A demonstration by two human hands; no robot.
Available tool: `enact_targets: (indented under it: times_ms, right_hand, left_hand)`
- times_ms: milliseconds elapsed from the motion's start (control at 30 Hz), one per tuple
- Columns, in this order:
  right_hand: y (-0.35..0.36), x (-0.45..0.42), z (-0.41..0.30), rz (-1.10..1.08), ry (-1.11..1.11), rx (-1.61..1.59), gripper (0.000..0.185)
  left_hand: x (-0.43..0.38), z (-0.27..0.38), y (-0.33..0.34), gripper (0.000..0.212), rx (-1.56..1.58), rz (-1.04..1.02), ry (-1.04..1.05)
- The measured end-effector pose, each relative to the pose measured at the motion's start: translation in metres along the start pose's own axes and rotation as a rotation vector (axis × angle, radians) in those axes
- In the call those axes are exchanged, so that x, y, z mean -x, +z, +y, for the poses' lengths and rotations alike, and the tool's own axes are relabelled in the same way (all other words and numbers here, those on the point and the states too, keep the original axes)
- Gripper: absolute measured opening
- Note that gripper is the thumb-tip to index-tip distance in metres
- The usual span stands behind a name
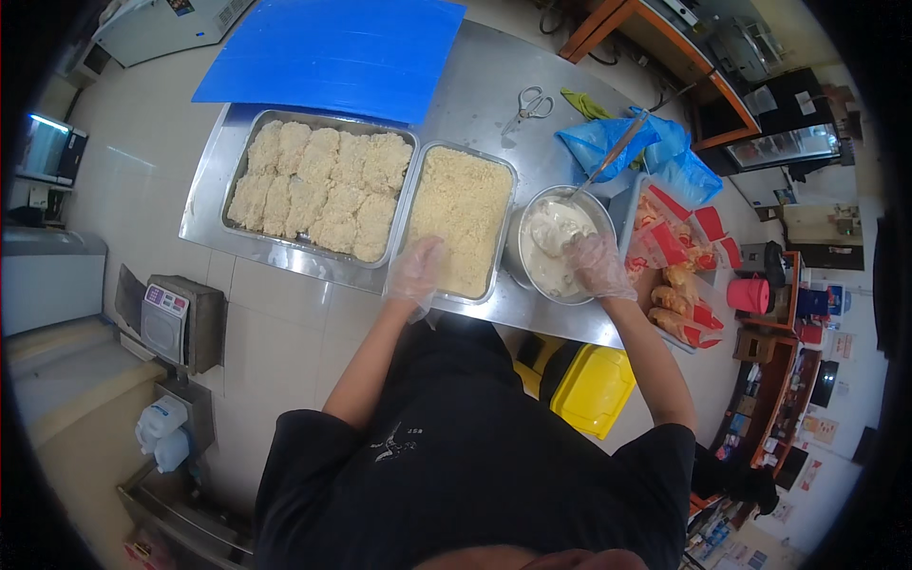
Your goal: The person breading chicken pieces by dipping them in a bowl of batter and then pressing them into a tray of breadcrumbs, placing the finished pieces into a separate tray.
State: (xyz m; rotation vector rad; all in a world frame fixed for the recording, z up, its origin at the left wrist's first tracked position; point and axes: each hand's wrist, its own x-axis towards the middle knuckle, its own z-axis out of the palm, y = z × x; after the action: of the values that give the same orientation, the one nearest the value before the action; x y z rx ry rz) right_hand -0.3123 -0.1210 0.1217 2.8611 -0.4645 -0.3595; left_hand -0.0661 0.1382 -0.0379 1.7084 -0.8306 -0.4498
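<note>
My left hand, in a clear plastic glove, rests at the near left corner of a metal tray of pale breadcrumbs, its fingertips at the crumbs. No item shows in it, and its finger pose is unclear. To the right stands a round metal pot of white batter. My right hand, gloved too, reaches over the pot's right rim and grips the edge of a batter-coated piece. A long-handled utensil leans out of the pot. On the left, a larger metal tray holds two rows of crumbed pieces.
Behind the trays lies a blue board on the steel table. Scissors and blue plastic bags are farther back. A grey bin holds red-and-white packets. Below the table is a yellow lidded container.
</note>
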Motion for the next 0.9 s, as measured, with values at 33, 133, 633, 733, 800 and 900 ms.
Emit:
enact_targets:
  times_ms: [33,133,633,733,800,900]
  right_hand:
    - [0.006,0.005,0.001,0.026,-0.031,-0.015,0.017]
    - [-0.006,0.004,-0.004,0.032,-0.067,-0.060,0.017]
    - [-0.121,-0.006,-0.008,-0.094,0.431,-0.382,0.042]
    - [-0.127,-0.010,-0.009,-0.218,0.532,-0.471,0.051]
    - [-0.110,-0.006,-0.008,-0.144,0.569,-0.543,0.054]
    - [-0.094,-0.008,-0.005,-0.172,0.707,-0.755,0.057]
  left_hand:
    - [0.000,0.003,-0.003,0.024,-0.053,-0.012,0.020]
    - [-0.004,0.012,-0.005,0.023,-0.169,-0.014,0.114]
    - [-0.056,0.036,0.038,0.071,-0.790,-0.504,0.102]
    - [-0.059,0.036,0.049,0.070,-0.761,-0.554,0.237]
    - [-0.077,0.043,0.057,0.069,-0.785,-0.548,0.285]
    - [-0.121,0.057,0.062,0.069,-0.848,-0.522,0.244]
